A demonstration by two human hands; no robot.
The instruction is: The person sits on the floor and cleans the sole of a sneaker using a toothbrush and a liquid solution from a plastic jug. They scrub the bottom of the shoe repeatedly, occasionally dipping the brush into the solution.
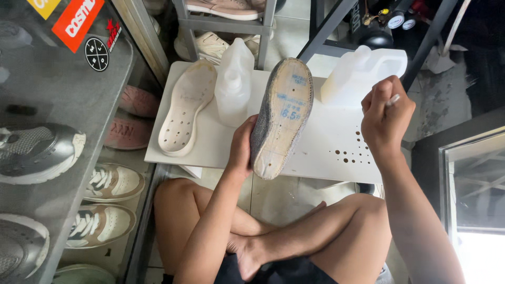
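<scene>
My left hand (pixel 241 150) grips a grey knitted shoe upper (pixel 281 118) from its left side, holding it with its pale bottom facing up. Blue print marks that bottom near the far end. My right hand (pixel 386 115) is closed around a thin pale tool, hovering to the right of the shoe, above the white board (pixel 326 152). A white shoe sole (pixel 188 108) lies on the board to the left, its inner side up, with small holes in it.
Two white plastic jugs, one (pixel 233 84) between sole and shoe and one (pixel 363 71) at the back right, stand on the board. Dark drops dot the board near my right hand. A glass-fronted case with sneakers (pixel 37 152) stands at left. My crossed legs lie below.
</scene>
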